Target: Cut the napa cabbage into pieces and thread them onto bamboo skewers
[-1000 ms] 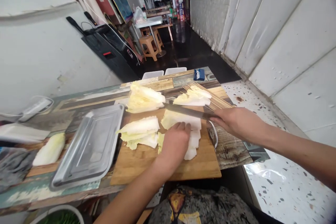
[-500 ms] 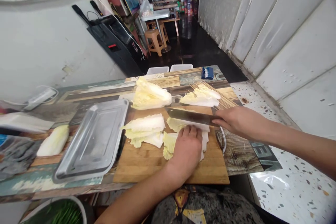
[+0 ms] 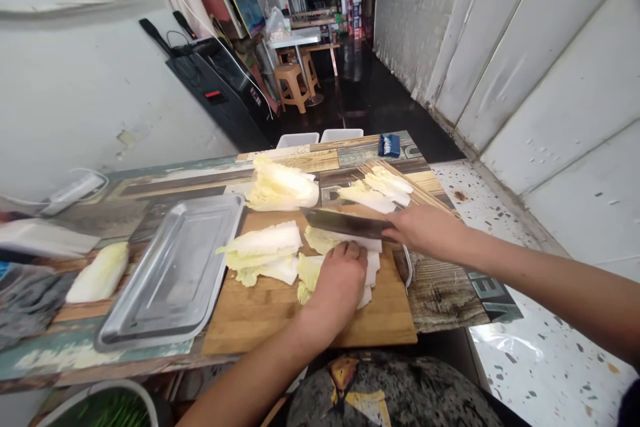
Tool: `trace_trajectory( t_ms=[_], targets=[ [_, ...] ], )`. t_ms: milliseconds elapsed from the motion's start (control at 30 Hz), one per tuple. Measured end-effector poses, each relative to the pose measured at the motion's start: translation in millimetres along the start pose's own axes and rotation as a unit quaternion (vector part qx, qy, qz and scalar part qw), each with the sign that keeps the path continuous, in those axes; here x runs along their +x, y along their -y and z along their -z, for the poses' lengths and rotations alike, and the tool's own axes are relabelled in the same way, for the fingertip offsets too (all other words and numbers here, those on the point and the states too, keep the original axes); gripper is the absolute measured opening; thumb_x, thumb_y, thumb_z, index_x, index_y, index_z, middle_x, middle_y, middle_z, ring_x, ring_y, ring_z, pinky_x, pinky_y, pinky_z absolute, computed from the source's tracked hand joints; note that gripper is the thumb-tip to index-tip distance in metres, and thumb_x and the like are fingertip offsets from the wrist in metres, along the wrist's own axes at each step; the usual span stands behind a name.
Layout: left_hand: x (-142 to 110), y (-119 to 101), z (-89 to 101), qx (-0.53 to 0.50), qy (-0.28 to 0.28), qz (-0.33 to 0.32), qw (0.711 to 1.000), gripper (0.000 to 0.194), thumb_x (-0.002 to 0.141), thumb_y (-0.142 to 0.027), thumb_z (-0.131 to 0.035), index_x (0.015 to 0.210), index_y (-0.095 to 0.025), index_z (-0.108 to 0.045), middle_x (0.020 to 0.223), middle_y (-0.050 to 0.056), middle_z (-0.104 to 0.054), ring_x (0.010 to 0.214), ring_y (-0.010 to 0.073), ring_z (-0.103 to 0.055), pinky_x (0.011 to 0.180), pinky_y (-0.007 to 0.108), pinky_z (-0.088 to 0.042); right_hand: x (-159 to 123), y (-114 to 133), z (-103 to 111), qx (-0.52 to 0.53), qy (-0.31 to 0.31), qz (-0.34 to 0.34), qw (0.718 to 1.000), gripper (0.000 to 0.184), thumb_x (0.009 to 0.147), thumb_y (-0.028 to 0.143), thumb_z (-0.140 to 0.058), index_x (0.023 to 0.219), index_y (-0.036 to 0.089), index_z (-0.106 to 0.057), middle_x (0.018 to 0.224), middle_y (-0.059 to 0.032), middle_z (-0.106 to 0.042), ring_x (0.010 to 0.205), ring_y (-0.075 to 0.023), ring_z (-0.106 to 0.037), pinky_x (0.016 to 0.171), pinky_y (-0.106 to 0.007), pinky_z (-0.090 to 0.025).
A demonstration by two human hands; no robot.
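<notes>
Cabbage leaf (image 3: 320,239) lies on the cutting board (image 3: 280,330), long axis left-right, its near edge under the left hand (image 3: 341,277), which is the nearer of the two; left fingers curl down against it, but whether they pinch or merely press, cannot tell. Right hand (image 3: 425,230) clenches the handle of the knife (image 3: 345,221); blade points leftward, roughly parallel to the leaf, over its far side and just beyond the left fingertips. Containers: metal tray (image 3: 170,273) left of board, apparently with a small green fleck inside; bowl (image 3: 149,403) at lower left, holding greens (image 3: 117,412); two white tubs (image 3: 343,136) at the counter's (image 3: 445,300) far edge, contents not discernible.
</notes>
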State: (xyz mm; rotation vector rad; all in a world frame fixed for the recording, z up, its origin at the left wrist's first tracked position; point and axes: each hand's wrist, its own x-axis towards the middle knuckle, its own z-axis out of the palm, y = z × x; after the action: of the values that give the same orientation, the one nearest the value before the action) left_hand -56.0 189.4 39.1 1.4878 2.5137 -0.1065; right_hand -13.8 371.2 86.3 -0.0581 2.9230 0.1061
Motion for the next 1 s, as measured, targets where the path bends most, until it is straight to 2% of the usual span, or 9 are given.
trace_trajectory(
  t_ms=[100,267,400,467,533,667,733,833,1000],
  targets=[
    [-3,-1,1.0,0.009,-0.008,0.002,1.000,0.037,0.090,-0.009,-0.041,0.123,-0.006,-0.057,0.121,0.018,-0.059,0.113,0.0297,-0.052,0.094,0.040,-0.045,6,-16,-4,-0.016,-0.035,-0.020,0.999,0.035,0.096,0.041,-0.043,0.096,0.016,-0.066,0.080,-0.0124,-0.072,0.075,-0.0263,-0.068,0.057,-0.030,-0.037],
    [-7,4,5.7,0.001,0.000,-0.007,1.000,0.031,0.090,-0.009,-0.044,0.117,-0.009,-0.060,0.117,0.016,-0.061,0.110,0.0278,-0.055,0.095,0.038,-0.046,15,-42,-3,-0.017,-0.107,-0.115,0.987,0.041,0.098,0.044,-0.036,0.100,0.015,-0.064,0.087,-0.0133,-0.072,0.078,-0.0267,-0.067,0.060,-0.031,-0.037],
    [-9,17,10.1,0.015,-0.041,-0.028,0.999,0.035,0.090,-0.006,-0.042,0.121,-0.012,-0.058,0.125,0.014,-0.059,0.110,0.0242,-0.057,0.093,0.035,-0.047,5,-42,0,0.007,-0.144,-0.111,0.983,0.040,0.098,0.045,-0.037,0.094,0.017,-0.064,0.084,-0.0109,-0.072,0.075,-0.0243,-0.066,0.060,-0.030,-0.035],
    [-8,23,10.8,0.036,-0.083,-0.039,0.995,0.032,0.092,-0.008,-0.041,0.118,-0.013,-0.059,0.121,0.013,-0.061,0.112,0.0255,-0.055,0.096,0.038,-0.046,-5,-39,0,0.012,-0.150,-0.109,0.983,0.040,0.098,0.045,-0.037,0.094,0.016,-0.064,0.082,-0.0109,-0.072,0.072,-0.0241,-0.066,0.059,-0.030,-0.034],
    [-3,29,11.2,0.041,-0.093,-0.057,0.993,0.028,0.093,-0.010,-0.040,0.111,-0.013,-0.062,0.111,0.013,-0.064,0.110,0.0261,-0.056,0.095,0.039,-0.045,-13,-35,-3,0.028,-0.146,-0.112,0.982,0.041,0.098,0.045,-0.036,0.094,0.017,-0.064,0.079,-0.0103,-0.071,0.070,-0.0238,-0.065,0.059,-0.030,-0.034],
    [9,42,15.5,-0.019,-0.020,-0.089,0.996,0.022,0.092,-0.015,-0.046,0.099,-0.011,-0.066,0.099,0.013,-0.067,0.096,0.0252,-0.061,0.086,0.035,-0.047,-31,-30,-10,0.062,-0.145,-0.128,0.979,0.041,0.097,0.046,-0.035,0.092,0.018,-0.064,0.075,-0.0091,-0.070,0.069,-0.0236,-0.064,0.059,-0.030,-0.035],
    [16,51,19.5,-0.050,-0.006,-0.099,0.994,0.023,0.089,-0.017,-0.054,0.108,-0.012,-0.066,0.104,0.012,-0.068,0.100,0.0250,-0.061,0.087,0.033,-0.045,-40,-27,-14,0.074,-0.152,-0.136,0.976,0.041,0.097,0.046,-0.035,0.093,0.017,-0.064,0.074,-0.0091,-0.069,0.068,-0.0241,-0.064,0.059,-0.030,-0.036],
    [27,65,23.5,-0.090,0.011,-0.103,0.991,0.039,0.084,-0.020,-0.062,0.123,-0.020,-0.061,0.112,0.008,-0.066,0.102,0.0231,-0.060,0.086,0.029,-0.043,-55,-22,-22,0.093,-0.157,-0.154,0.971,0.041,0.097,0.046,-0.035,0.094,0.017,-0.064,0.072,-0.0090,-0.069,0.066,-0.0245,-0.064,0.058,-0.030,-0.037],
    [44,81,23.7,-0.150,0.044,-0.087,0.984,0.021,0.077,-0.030,-0.067,0.092,-0.015,-0.067,0.093,0.004,-0.067,0.082,0.0187,-0.059,0.065,0.024,-0.037,-74,-17,-45,0.110,-0.173,-0.185,0.961,0.040,0.095,0.046,-0.038,0.089,0.017,-0.064,0.071,-0.0094,-0.068,0.067,-0.0252,-0.064,0.059,-0.030,-0.039]
  ],
)
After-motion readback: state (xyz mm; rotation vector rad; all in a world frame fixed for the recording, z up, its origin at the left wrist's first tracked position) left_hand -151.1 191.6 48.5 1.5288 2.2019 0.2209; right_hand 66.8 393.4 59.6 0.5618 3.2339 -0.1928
